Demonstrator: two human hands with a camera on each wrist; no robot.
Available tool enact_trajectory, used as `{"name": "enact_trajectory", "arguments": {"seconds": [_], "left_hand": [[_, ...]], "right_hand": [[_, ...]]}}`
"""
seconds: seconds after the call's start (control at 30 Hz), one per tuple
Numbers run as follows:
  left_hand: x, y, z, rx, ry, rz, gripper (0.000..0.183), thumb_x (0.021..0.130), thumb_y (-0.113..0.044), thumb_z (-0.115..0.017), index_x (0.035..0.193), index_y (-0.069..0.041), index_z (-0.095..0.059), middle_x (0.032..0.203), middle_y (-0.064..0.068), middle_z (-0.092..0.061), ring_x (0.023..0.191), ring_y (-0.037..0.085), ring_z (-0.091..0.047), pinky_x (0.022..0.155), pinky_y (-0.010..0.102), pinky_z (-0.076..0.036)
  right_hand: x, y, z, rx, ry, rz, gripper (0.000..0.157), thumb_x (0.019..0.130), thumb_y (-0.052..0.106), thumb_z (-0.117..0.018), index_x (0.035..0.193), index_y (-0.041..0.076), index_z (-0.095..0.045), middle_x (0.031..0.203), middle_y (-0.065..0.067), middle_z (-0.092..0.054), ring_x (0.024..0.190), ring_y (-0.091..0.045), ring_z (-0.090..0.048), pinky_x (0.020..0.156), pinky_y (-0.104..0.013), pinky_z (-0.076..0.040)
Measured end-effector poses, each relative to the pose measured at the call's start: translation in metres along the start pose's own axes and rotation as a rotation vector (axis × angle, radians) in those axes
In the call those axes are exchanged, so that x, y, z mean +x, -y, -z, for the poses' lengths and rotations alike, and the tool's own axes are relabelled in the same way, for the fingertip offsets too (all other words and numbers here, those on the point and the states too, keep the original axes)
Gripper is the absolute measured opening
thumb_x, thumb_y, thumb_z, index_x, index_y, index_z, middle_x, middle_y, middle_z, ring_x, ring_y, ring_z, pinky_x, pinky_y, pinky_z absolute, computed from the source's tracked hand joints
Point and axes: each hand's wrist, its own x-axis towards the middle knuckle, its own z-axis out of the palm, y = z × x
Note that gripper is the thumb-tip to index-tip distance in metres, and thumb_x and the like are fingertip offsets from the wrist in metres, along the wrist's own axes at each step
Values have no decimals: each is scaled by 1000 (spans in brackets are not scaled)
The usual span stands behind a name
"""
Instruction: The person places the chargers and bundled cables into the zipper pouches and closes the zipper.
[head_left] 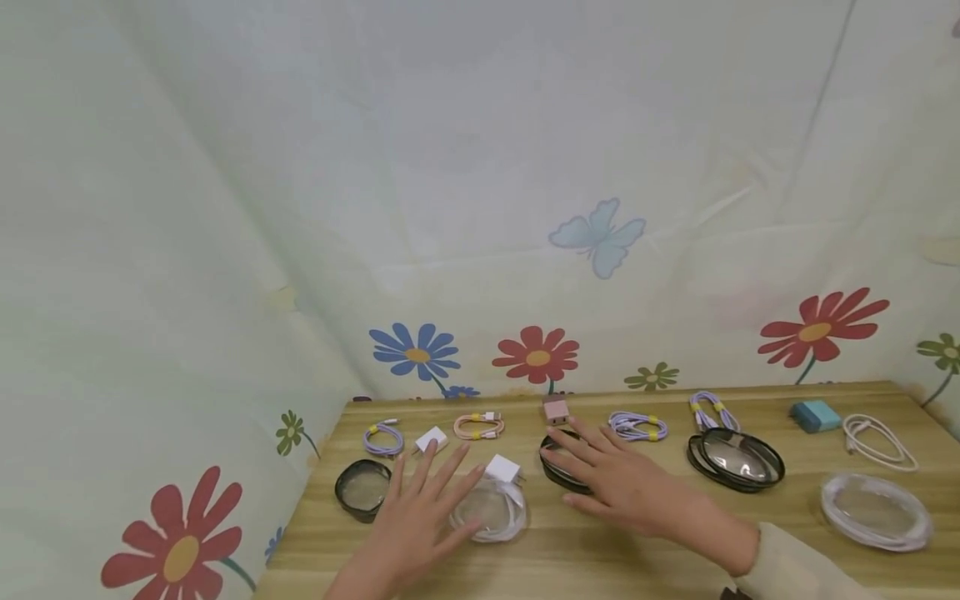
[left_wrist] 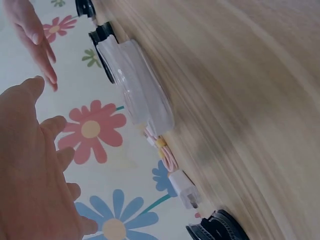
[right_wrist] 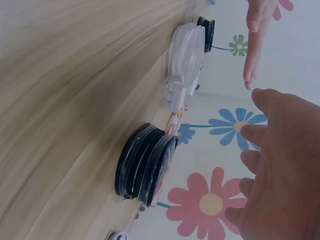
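Note:
Both hands hover over the wooden table with fingers spread and nothing held. My left hand [head_left: 412, 521] is between a round black-rimmed zip case [head_left: 363, 492] and a round clear case with a white rim [head_left: 516, 523], overlapping the clear case in the head view. Beyond its fingertips lie a white charger plug [head_left: 431, 440] and a second white plug [head_left: 504, 468]. My right hand [head_left: 626, 487] is over another black-rimmed case [head_left: 558, 478], partly hiding it. Behind that case stands a pink charger plug [head_left: 556, 410]. The wrist views show both palms raised above the table.
Toward the back lie an orange coiled cable [head_left: 480, 427] and several purple ones, including one coil [head_left: 637, 426] with yellow ties. At right are stacked black-rimmed cases [head_left: 742, 462], a teal plug [head_left: 816, 416], a whitish cable [head_left: 879, 442] and a white-rimmed case [head_left: 876, 512]. A flowered curtain [head_left: 480, 208] hangs behind.

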Motion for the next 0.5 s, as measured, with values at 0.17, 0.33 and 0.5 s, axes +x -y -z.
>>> {"name": "enact_trajectory", "arguments": {"seconds": [0.17,0.33,0.5], "left_hand": [[-8,4,-3,-40,53,49,63,97,-60,-57,155,-39,-42,168,-5,-24,154,37,-17,114,75,-12],[-14,10,-6,-42,76,60,64,97,-61,-55,155,-39,-41,168,-6,-24,154,37,-17,114,75,-12],[-17,19,-7,-26,85,54,65,98,-60,-56,156,-36,-40,168,-5,-23,154,34,-14,114,75,-16]], "right_hand": [[5,3,-3,2,28,-2,63,107,58,-32,160,24,-36,168,-5,-22,155,-33,-14,117,-66,-23],[9,6,-4,6,38,-4,62,107,57,-34,159,24,-36,168,-4,-23,155,-33,-15,117,-65,-23],[13,6,-3,20,44,-12,61,107,55,-38,160,25,-35,168,-4,-23,155,-33,-15,117,-64,-24]]}}
